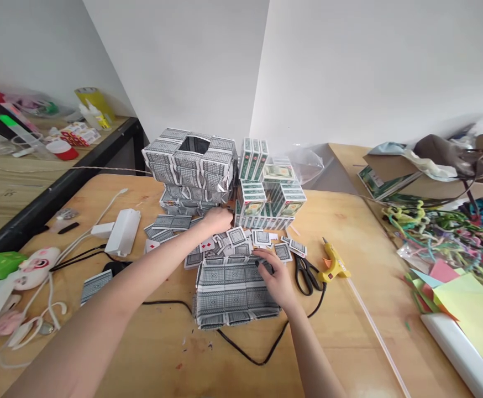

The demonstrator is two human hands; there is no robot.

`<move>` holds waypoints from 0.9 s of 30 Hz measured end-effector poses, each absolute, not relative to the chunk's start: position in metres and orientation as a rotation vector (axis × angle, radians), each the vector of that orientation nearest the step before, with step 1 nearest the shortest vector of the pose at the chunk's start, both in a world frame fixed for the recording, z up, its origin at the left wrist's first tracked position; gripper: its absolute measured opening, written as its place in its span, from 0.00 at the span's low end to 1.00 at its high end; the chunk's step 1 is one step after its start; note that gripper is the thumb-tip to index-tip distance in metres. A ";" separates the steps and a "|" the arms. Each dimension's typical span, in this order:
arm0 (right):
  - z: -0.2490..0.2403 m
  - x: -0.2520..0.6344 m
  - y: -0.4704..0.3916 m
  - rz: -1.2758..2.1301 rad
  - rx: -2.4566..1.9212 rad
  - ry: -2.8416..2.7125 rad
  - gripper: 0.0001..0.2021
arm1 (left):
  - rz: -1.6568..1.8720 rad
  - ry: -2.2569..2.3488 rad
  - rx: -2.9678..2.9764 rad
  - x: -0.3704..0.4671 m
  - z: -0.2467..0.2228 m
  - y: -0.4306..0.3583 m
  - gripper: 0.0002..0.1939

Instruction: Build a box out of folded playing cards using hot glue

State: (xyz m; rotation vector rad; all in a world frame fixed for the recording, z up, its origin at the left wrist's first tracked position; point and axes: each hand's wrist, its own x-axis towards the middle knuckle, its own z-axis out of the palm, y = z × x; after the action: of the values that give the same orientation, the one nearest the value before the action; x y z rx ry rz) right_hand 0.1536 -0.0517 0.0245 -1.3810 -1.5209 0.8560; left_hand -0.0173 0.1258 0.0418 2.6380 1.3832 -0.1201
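Observation:
A shallow tray made of grey-patterned playing cards point(225, 287) lies on the table in front of me. My right hand point(278, 281) is at its far right corner, fingers along the rim and thumb over the inside, gripping it. My left hand point(220, 220) reaches past loose playing cards point(236, 236) to the gap between a large card-covered box point(189, 174) and stacked card packs point(252, 202). Its fingertips are hidden, so what they touch cannot be made out. The large box has a square opening on top.
Black-handled scissors point(305, 276) and a yellow glue gun point(333, 268) lie to the right, its black cable looping before the tray. At left are a white power adapter point(123, 232) and cables. Coloured paper point(465, 304), pipe cleaners point(424, 226) and a cardboard box point(428, 190) crowd the right.

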 end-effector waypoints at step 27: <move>0.076 0.148 -0.010 1.270 -1.287 -1.250 0.14 | 0.772 1.100 2.297 -0.045 0.106 -0.011 0.22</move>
State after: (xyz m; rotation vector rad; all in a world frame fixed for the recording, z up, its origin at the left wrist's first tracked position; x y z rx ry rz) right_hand 0.1478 -0.0097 0.0759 -1.2869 -1.2496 1.2699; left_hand -0.0454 -0.0106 0.1061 2.2972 1.0996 0.7722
